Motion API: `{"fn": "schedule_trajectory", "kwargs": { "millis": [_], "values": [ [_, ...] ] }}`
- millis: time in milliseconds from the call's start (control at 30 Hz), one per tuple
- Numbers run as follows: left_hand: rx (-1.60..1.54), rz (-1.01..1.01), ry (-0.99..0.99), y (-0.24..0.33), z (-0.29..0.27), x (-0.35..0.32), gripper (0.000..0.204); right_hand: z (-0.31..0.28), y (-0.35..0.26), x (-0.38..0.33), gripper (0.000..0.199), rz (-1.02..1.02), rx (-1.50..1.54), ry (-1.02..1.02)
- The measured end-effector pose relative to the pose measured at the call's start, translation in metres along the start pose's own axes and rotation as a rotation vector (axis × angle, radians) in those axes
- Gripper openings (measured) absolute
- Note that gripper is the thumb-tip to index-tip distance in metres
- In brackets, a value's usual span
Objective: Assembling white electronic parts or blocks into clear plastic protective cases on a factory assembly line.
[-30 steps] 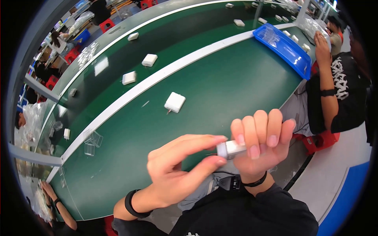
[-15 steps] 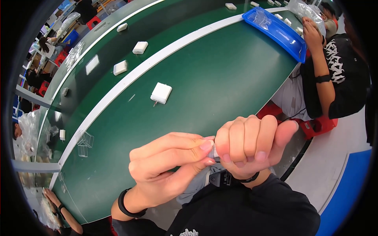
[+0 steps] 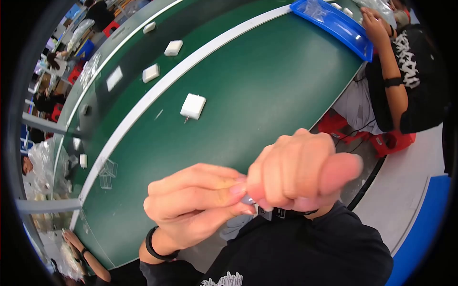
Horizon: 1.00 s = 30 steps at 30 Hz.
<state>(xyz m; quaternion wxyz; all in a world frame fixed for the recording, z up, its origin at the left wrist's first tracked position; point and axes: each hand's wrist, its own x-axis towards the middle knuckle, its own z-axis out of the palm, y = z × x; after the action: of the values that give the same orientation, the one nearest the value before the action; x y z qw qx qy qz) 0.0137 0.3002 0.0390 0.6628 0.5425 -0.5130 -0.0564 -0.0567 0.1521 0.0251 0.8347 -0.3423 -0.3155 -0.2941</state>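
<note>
My left hand (image 3: 193, 202) pinches a small greyish, shiny piece (image 3: 247, 199) between thumb and fingertips; most of the piece is covered. Against those fingertips, my right hand (image 3: 298, 169) is curled into a fist, blurred by motion, with its thumb pointing off to the right. What lies inside that fist is hidden. Both hands are raised over the near edge of the green table. Beyond them, a white block-shaped case (image 3: 193, 106) lies on the table, with a thin metal bit sticking out at its near side.
Several white cases like this one (image 3: 151, 73) lie beyond the white divider strip (image 3: 143, 102). Clear plastic pieces (image 3: 108, 174) sit by the strip at left. A blue tray (image 3: 336, 31) stands far right, beside a co-worker's arm (image 3: 393, 86). Another person's hand (image 3: 72, 240) rests at lower left.
My right fist has turned and lowered its knuckles slightly against the left fingertips. Less of the small piece shows. My view has rotated a little, shifting the table.
</note>
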Motion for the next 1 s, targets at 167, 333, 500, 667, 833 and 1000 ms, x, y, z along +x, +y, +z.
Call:
{"fn": "schedule_trajectory", "kwargs": {
  "millis": [167, 333, 500, 667, 833, 1000],
  "values": [
    [0.031, -0.075, 0.008, 0.000, -0.004, -0.003, 0.021, 0.011, 0.003, -0.007, 0.037, 0.074, -0.033, 0.213],
    [-0.013, -0.323, 0.080, 0.007, 0.002, -0.006, 0.018, 0.017, -0.004, -0.005, 0.054, 0.221, -0.132, 0.402],
    [-0.379, -0.472, 0.245, 0.007, 0.008, -0.007, 0.022, 0.019, 0.003, 0.006, 0.054, 0.120, 0.087, 0.649],
    [-0.238, -0.396, 0.110, 0.007, 0.001, -0.012, 0.018, 0.025, 0.006, 0.001, 0.054, 0.101, 0.050, 0.577],
    [-0.136, -0.362, 0.075, 0.001, -0.008, -0.013, 0.016, 0.024, 0.016, -0.005, 0.054, 0.089, -0.017, 0.511],
    [-0.129, -0.330, 0.132, -0.003, -0.010, -0.020, 0.017, 0.021, 0.028, -0.007, 0.053, 0.007, -0.186, 0.324]
  ]
}}
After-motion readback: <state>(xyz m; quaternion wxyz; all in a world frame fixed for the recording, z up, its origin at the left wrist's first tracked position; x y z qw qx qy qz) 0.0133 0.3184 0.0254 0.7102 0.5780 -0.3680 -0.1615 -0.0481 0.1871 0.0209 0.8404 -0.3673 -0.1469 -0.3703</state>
